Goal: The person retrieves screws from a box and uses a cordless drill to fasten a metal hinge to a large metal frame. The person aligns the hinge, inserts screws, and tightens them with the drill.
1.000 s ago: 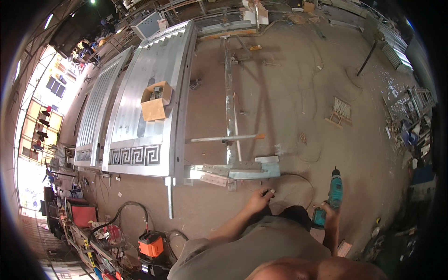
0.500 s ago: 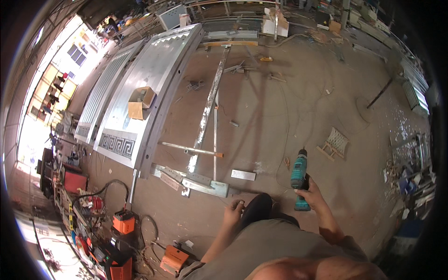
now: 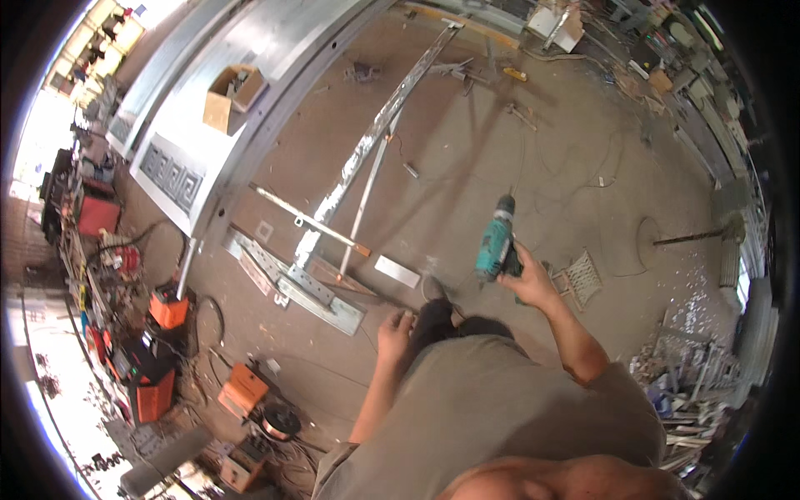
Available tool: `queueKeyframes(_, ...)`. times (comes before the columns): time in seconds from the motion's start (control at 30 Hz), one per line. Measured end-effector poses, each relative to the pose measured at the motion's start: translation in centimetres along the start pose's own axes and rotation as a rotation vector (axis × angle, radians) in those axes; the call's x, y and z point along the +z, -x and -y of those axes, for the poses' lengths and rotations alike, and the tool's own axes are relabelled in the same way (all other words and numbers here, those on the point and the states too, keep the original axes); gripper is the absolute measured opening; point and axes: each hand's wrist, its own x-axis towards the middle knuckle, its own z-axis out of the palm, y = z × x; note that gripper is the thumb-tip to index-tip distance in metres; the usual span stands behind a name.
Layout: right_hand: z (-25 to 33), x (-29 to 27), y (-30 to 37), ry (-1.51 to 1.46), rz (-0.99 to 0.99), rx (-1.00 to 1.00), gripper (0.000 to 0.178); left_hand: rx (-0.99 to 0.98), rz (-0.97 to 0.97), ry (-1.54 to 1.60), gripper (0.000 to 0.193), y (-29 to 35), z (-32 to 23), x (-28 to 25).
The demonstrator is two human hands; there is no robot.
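Note:
My right hand (image 3: 533,283) is wrapped round the handle of a teal and black cordless drill (image 3: 497,243). Its chuck points away from me, with a thin bit at the front. Down by my dark-trousered leg, my left hand (image 3: 395,331) is closed with its fingers curled; whatever it may hold is too small to make out. Ahead of that hand a flat silver metal plate (image 3: 397,272) lies on the floor. Left of it a bracket of grey steel pieces (image 3: 321,304) joins the foot of a long, paint-streaked metal bar (image 3: 367,150).
A large metal door panel (image 3: 250,46) with a patterned end stands at left, bearing an open cardboard box (image 3: 229,104). Orange machines (image 3: 243,389) with hoses and cables sit at lower left. A small netted stool (image 3: 577,279) is right of the drill. Scrap metal (image 3: 687,383) piles up far right.
The view has swung, and the floor items appear tilted and shifted left. My right hand has carried the drill farther forward. A shoe now shows ahead of my leg. My left hand stays closed.

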Motion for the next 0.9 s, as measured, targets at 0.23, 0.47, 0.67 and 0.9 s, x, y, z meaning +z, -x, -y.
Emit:
queueKeyframes(0.23, 5.8, -2.1, -15.0, 0.307, 0.168, -0.168, 0.086, -0.032, -0.21, 0.13, 0.028, -1.8, -5.2, 0.5)
queueKeyframes(0.47, 11.3, -0.7, -33.1, 0.478, 0.339, -0.381, 0.083, -0.117, -0.475, 0.347, 0.025, -5.7, -8.9, 2.2)
queueKeyframes(0.67, 17.1, 1.5, -49.8, 0.425, 0.414, -0.569, 0.077, -0.222, -0.66, 0.485, 0.022, -13.8, -15.9, 6.0)
queueKeyframes(0.9, 32.6, 3.8, -69.9, 0.444, 0.374, -0.889, 0.074, -0.209, -0.693, 0.479, 0.025, -19.8, -24.4, 8.7)
